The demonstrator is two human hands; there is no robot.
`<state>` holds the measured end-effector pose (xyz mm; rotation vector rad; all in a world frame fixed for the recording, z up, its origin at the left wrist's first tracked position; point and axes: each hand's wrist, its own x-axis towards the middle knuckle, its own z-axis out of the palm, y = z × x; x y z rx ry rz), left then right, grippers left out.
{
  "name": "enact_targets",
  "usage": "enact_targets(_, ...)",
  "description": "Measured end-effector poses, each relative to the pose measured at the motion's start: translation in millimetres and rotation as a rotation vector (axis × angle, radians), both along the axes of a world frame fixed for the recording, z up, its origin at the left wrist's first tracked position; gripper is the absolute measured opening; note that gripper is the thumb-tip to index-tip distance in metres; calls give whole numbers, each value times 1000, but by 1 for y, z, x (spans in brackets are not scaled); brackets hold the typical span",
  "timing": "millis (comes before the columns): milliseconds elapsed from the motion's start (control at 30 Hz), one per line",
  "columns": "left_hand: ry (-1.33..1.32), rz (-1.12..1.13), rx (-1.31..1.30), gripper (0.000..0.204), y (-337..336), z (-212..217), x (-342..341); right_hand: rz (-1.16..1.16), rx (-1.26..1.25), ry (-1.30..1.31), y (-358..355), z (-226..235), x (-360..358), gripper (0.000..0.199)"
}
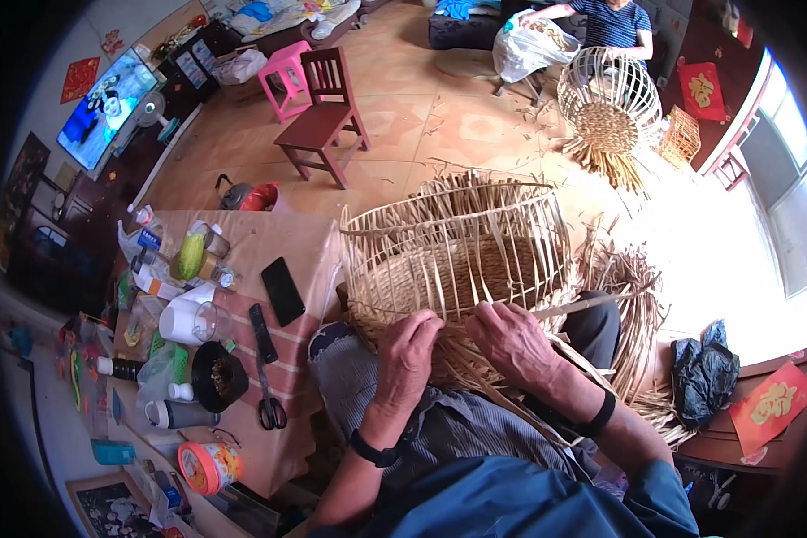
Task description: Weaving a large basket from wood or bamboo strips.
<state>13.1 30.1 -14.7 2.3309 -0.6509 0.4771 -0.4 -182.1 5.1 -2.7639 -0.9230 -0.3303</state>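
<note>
A large half-woven basket [394,280] rests tilted on my lap, its thin upright ribs joined by a hoop at the far side and its lower wall densely woven from dried plant strands. My left hand [410,348] is closed at the near edge of the weave, fingertips pinched on the basket. Close to its right, my right hand [516,342] pinches a flat dried strand [596,303] against the weave; the strand's tail runs out to the right. Loose strands [480,372] hang below and between my hands. My fingers partly hide the spot they grip.
A bundle of dried strands [632,314] lies right of my knee. On the left table are scissors [272,408], a phone [283,291] and a black bowl [219,377]. A chair [323,125] stands ahead. Far right, another person [614,27] sits behind a second basket [605,125].
</note>
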Motion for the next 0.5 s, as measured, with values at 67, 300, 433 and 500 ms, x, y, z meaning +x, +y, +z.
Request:
enact_targets(67,23,-7,-28,17,0,2,3,32,-14,-49,-1,-4,0,20)
enact_targets(300,39,-131,0,25,12,-10,14,-71,-156,198,-4,-11,-23,23)
enact_targets(433,190,-130,-84,33,13,-7,10,-73,-90,206,-6,-3,-26,39)
enact_targets(500,28,-172,79,38,15,-3,8,-29,82,170,-6,-3,-21,16)
